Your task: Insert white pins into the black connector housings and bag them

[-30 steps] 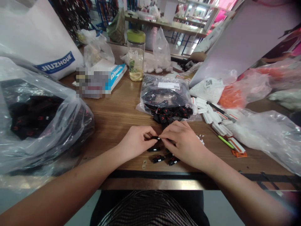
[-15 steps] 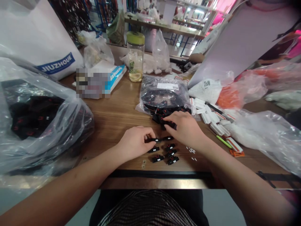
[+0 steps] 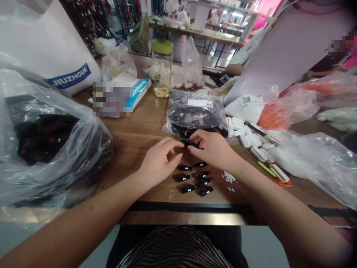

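Black connectors: seven on surface, two columns.
Held connector: one.
Left hand: pinching it.
Right hand: pinching it too.

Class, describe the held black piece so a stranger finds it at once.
On the brown wooden table, find the clear plastic bag of black parts at the middle. Just in front, the left hand and right hand meet on one small black plastic piece; its neighbours lie loose in two columns.
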Demonstrator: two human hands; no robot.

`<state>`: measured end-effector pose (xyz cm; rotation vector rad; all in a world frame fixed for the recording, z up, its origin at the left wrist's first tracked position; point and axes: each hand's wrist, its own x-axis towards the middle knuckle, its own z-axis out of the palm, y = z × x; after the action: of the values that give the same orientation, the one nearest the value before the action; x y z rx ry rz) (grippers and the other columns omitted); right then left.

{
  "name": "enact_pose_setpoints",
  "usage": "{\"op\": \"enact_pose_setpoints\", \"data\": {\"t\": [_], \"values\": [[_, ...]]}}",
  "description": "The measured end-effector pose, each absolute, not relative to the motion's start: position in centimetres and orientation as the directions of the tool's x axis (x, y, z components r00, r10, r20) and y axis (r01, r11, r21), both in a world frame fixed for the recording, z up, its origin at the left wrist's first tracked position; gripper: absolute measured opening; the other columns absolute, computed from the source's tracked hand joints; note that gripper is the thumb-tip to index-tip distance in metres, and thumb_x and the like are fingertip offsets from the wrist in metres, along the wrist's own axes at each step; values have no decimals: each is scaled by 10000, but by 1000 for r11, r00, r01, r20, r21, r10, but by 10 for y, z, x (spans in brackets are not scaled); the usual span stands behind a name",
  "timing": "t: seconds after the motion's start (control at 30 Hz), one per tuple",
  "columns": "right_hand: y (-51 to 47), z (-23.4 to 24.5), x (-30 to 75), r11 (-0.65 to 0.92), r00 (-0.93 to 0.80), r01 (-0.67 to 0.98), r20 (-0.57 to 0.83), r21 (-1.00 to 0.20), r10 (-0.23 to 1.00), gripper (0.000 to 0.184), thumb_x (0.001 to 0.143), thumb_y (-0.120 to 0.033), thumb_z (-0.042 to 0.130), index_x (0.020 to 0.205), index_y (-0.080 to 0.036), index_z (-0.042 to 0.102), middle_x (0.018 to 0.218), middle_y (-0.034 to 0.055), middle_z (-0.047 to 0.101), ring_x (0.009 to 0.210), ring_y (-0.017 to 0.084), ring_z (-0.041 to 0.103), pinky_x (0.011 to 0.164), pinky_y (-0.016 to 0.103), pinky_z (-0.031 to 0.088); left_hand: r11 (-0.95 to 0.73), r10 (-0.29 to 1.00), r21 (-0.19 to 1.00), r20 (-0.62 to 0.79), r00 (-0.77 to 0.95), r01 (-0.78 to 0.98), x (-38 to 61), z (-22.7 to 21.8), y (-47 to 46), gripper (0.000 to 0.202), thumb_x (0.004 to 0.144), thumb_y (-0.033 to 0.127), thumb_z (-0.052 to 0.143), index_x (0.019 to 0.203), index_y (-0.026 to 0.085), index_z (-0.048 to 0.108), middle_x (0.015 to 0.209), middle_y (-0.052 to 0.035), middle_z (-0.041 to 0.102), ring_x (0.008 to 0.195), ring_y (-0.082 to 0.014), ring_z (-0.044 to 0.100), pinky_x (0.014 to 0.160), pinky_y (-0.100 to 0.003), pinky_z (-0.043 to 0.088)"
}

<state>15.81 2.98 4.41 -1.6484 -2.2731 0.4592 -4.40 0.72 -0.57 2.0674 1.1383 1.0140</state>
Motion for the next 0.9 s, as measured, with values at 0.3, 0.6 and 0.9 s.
{"op": "enact_pose_setpoints", "data": {"t": [0.3,0.6,0.9], "values": [[6,47,169,97,-440,471,-138,-877,887,403,838,-391,705,1187,-192,666,870,36,747,768,162,680,679,300,538,-620,760,733,472,446,279,-47,-7,10,162,888,173,688,1040,224,713,1107,-57,661,978,-170,648,619,-204,540],[-16,52,288,0,-20,899,-40,-438,999,231,816,-409,646,750,-217,756,677,7,718,633,169,638,578,292,455,-360,910,853,231,344,377,-47,-8,10,185,898,303,688,1061,221,661,982,-22,752,836,-172,724,776,-313,582],[-30,14,314,-105,92,947,-57,-304,994,214,799,-403,627,769,-248,772,744,4,765,681,195,689,637,295,482,-354,918,835,224,327,422,-45,-9,13,232,889,303,678,1114,255,704,1031,-28,758,841,-186,720,773,-339,577]]}}
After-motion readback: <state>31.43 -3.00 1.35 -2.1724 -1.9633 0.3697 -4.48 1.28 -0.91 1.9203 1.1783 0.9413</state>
